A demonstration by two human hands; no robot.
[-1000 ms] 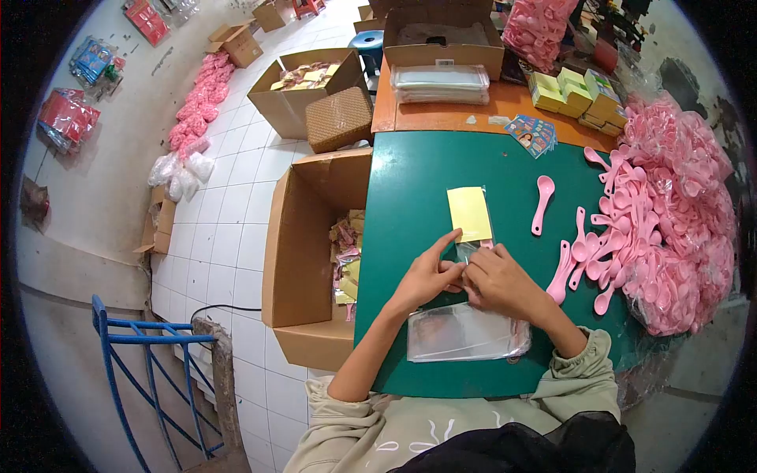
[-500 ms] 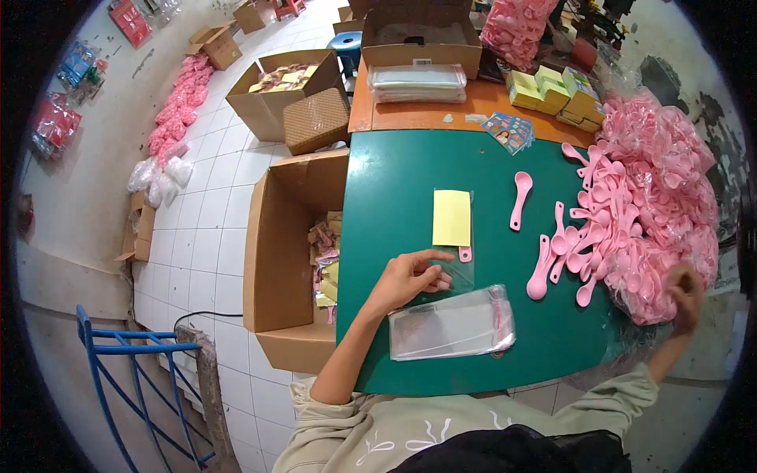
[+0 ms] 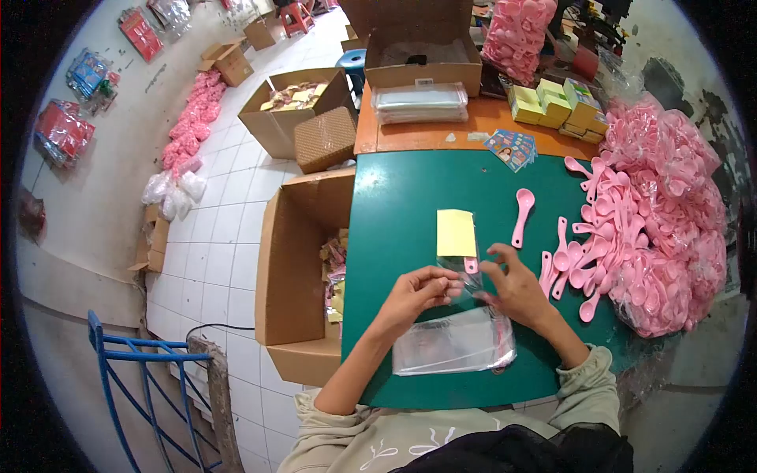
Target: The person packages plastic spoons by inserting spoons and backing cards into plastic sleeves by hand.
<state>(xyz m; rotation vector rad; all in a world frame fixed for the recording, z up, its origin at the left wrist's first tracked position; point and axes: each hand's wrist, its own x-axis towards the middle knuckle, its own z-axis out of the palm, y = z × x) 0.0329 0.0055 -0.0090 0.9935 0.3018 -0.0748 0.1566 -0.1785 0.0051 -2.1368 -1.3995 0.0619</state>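
Note:
On the green table lies a clear plastic bag holding a yellow card and a pink spoon, whose handle shows below the card. My left hand pinches the near end of this bag between thumb and fingers. Just right of the bag is my right hand, fingers curved and apart, with nothing visible in it. A stack of empty clear bags rests below both hands. One loose pink spoon lies farther up the table, and another spoon is partly hidden behind my right hand.
Loose pink spoons and bulging bags of spoons cover the table's right side. Picture cards lie at the far edge, near stacked yellow cards. An open carton with packed items stands against the left edge.
My right hand has come from the spoon bags at the far right to beside the clear bag. My left hand stays at the bag's near end. The view has shifted slightly.

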